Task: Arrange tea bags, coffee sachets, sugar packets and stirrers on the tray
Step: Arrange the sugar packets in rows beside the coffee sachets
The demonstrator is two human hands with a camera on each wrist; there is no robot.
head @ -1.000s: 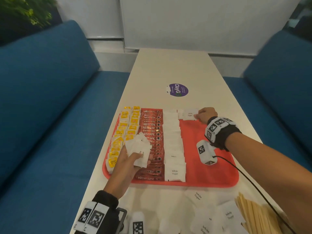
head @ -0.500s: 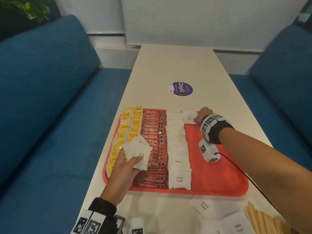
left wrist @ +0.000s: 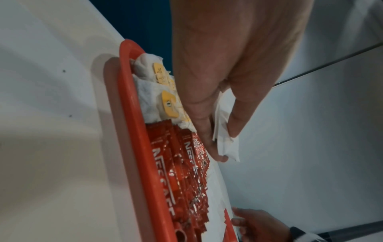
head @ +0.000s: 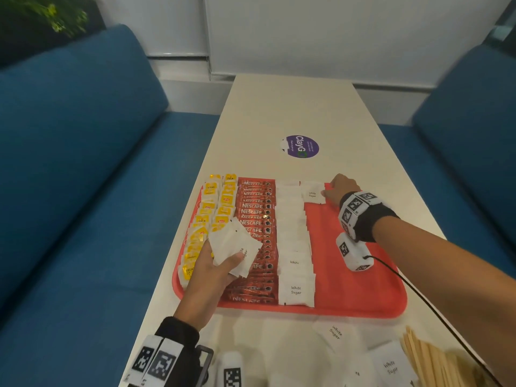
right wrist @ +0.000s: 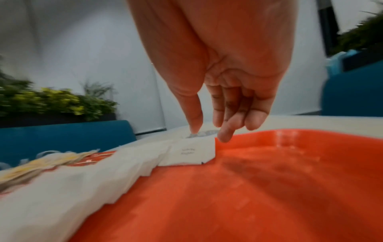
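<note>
At the red tray's [head: 360, 308] far edge, right grip [head: 336, 188] fingers relaxed touching white sugar packet [head: 312, 193], left grip [head: 208, 270] pinching packet stack [head: 233, 245]

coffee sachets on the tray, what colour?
Red with white NESCAFE lettering: the coffee sachets show best in the head view.

Your left hand [head: 208, 270] hides near tea bags [head: 195, 241]. Stirrers [head: 427, 361] cut off at head view's bottom edge. Print on far sugar packet [right wrist: 189, 153] too blurred in right wrist view to read. Your right hand's [head: 339, 188] fingertips hidden in head view.
</note>
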